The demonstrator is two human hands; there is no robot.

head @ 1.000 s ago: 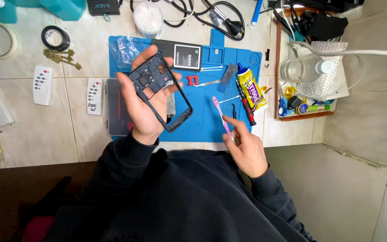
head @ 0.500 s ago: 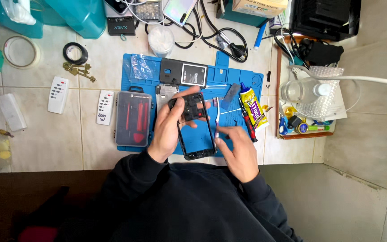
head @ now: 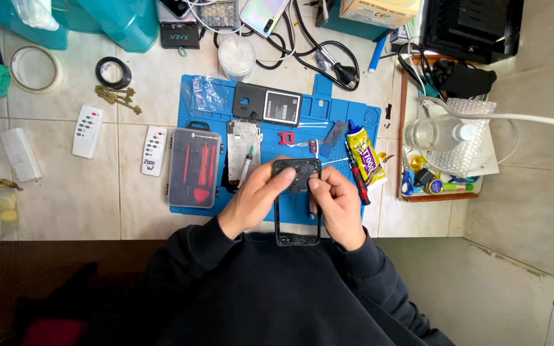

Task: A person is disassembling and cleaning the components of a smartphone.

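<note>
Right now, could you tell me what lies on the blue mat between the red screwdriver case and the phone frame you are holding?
In the head view, a silvery phone part with a syringe across it.

A matt black plastic phone frame (head: 297, 202) is seen over a smooth blue rubbery mat (head: 347, 118), laid on a glossy beige tiled surface (head: 72, 198); metal keys (head: 118, 98) glint far left.

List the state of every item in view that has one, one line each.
phone frame: bare, held over the blue mat
left hand: gripping the frame
right hand: on the frame's right edge
screwdriver case: closed, flat
glue tube: capped, lying flat
battery: out, on the mat
</note>
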